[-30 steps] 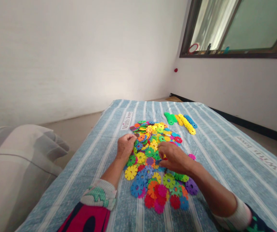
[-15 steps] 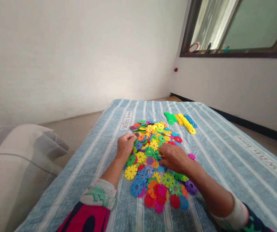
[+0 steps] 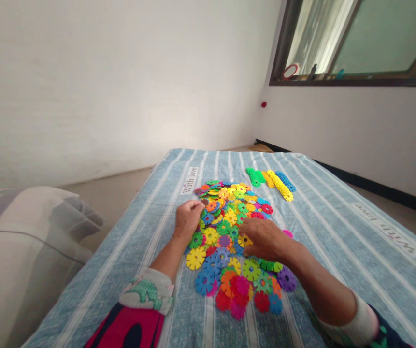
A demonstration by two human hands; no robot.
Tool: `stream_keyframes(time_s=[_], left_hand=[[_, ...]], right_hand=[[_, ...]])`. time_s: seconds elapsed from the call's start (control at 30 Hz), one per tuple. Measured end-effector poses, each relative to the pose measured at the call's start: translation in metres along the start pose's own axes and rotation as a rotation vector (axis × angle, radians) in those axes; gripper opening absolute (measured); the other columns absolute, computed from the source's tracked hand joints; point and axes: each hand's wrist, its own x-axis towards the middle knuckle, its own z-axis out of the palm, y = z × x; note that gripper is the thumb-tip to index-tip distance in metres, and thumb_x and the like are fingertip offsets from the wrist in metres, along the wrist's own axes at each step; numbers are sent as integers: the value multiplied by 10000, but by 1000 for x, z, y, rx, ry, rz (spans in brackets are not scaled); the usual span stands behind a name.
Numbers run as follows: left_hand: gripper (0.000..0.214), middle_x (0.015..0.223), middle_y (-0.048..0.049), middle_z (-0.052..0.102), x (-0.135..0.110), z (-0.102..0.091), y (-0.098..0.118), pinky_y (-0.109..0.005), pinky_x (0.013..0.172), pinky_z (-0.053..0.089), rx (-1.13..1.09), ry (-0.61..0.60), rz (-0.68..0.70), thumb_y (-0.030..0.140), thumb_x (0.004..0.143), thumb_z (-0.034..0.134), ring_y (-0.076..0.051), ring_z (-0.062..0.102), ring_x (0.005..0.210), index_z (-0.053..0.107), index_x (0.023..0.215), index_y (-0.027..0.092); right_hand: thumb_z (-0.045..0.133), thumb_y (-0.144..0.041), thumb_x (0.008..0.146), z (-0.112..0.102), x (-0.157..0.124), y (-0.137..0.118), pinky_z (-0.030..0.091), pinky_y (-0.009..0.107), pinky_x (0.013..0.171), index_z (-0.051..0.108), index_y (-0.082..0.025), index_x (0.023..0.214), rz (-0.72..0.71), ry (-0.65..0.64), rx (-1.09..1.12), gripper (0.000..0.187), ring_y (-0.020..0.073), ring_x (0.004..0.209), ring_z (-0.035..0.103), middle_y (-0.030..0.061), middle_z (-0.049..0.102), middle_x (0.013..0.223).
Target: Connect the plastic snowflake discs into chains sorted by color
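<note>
A heap of colourful notched plastic discs [image 3: 224,227], shaped like snowflakes or flowers, lies in front of me. At its left edge my left hand [image 3: 189,220] is closed, thumb and fingertips pressed together; what they pinch is too small to make out. My right hand [image 3: 265,238] is over the right side of the heap, palm down. Its thumb and fingers are apart, with a yellow disc [image 3: 244,240] lying between them. Larger yellow disc [image 3: 195,258] and blue disc [image 3: 205,281] lie nearer to me.
Beyond the heap at the right lie rows of stacked discs: green [image 3: 254,177], yellow [image 3: 280,185] and blue [image 3: 286,181], with an orange one between. All rest on a striped blue cloth [image 3: 150,212]. A covered bulky object [image 3: 30,261] stands at the left.
My right hand has spread its thumb from its fingers, uncovering the yellow disc between them. My left hand keeps its place and its pinch.
</note>
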Motion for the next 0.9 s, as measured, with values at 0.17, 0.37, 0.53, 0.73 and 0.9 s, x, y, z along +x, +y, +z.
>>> stream_keyframes(time_s=[0.17, 0.37, 0.53, 0.73, 0.9], left_hand=[[183, 656, 9, 688, -1, -1, 2, -270, 648, 466, -3, 4, 10, 351, 638, 608, -172, 623, 681, 702, 649, 194], [174, 651, 11, 689, -1, 0, 1, -267, 640, 464, 7, 0, 5, 345, 642, 612, -169, 621, 668, 703, 651, 197], [179, 650, 10, 686, -1, -1, 2, -266, 630, 456, -1, -6, 7, 348, 647, 606, -167, 612, 661, 699, 653, 196], [191, 640, 11, 674, -3, -1, 4, -264, 630, 453, 5, -6, -9, 352, 644, 600, -163, 600, 654, 698, 649, 188], [199, 644, 8, 683, -4, -3, 8, -265, 635, 456, 12, -9, -4, 367, 636, 609, -173, 610, 674, 703, 653, 192]], right_hand=[[558, -146, 781, 2, 2, 0, 444, 300, 736, 663, -160, 1036, 11, 9, -8, 277, 251, 1023, 633, 93, 676, 1091], [518, -124, 781, 4, 2, 3, 443, 290, 733, 655, -170, 1028, 38, 53, 4, 286, 236, 1003, 639, 90, 678, 1061], [515, -141, 794, 7, 3, 6, 443, 289, 789, 649, -184, 1053, 51, 130, 23, 295, 228, 1031, 623, 85, 673, 1063], [557, -192, 807, 7, 4, 6, 437, 291, 858, 636, -197, 1137, 89, 150, 60, 339, 234, 1094, 598, 88, 663, 1124], [588, -249, 820, 5, 5, 4, 445, 296, 836, 637, -190, 1124, 134, 139, 50, 313, 238, 1069, 604, 95, 662, 1094]])
